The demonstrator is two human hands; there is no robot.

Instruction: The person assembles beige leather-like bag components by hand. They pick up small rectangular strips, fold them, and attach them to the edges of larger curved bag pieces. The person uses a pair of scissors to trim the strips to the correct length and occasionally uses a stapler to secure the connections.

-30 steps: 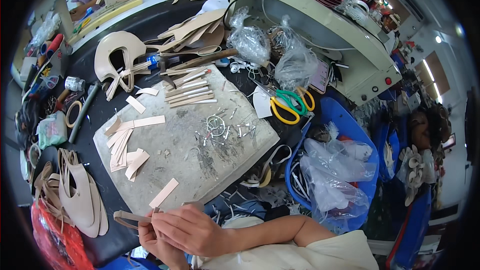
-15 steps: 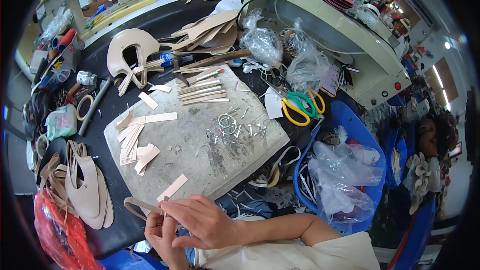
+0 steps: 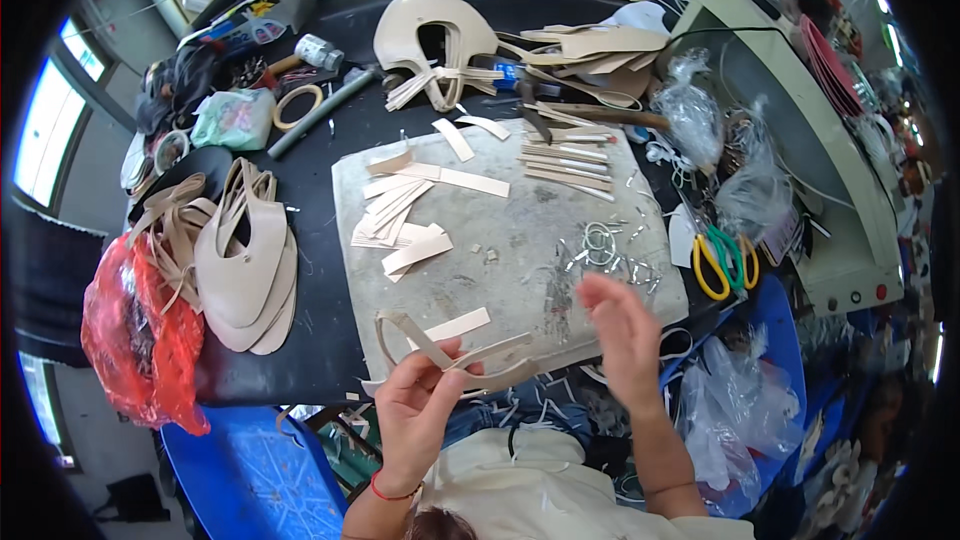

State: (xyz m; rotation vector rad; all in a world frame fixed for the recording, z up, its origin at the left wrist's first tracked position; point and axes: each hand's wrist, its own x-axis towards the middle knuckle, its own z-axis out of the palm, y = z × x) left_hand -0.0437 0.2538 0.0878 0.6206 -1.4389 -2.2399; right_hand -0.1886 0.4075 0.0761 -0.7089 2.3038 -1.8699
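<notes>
My left hand (image 3: 425, 405) pinches a beige leather strap (image 3: 425, 340) between thumb and fingers, above the front edge of a grey stone slab (image 3: 520, 290). The strap curls into a loop and its ends cross at my fingertips. My right hand (image 3: 622, 340) is apart from it, over the slab's right front part. Its fingers are stretched out and smeared by motion, with nothing visible in them. Just beyond lie a ring of pale wire (image 3: 600, 245) and several small metal bits. A flat leather strip (image 3: 455, 325) lies on the slab behind the held strap.
Leather strips (image 3: 400, 205) lie at the slab's left, with a row of thin strips (image 3: 570, 162) and a hammer (image 3: 530, 110) at the back. Scissors (image 3: 725, 262) sit right. Cut leather panels (image 3: 245, 270) and a red plastic bag (image 3: 140, 325) are left; blue bins (image 3: 255, 475) stand below.
My hands have separated: the right one has left the strap and moved right and forward. The left one keeps the strap. The whole view has shifted, so the table sits further right.
</notes>
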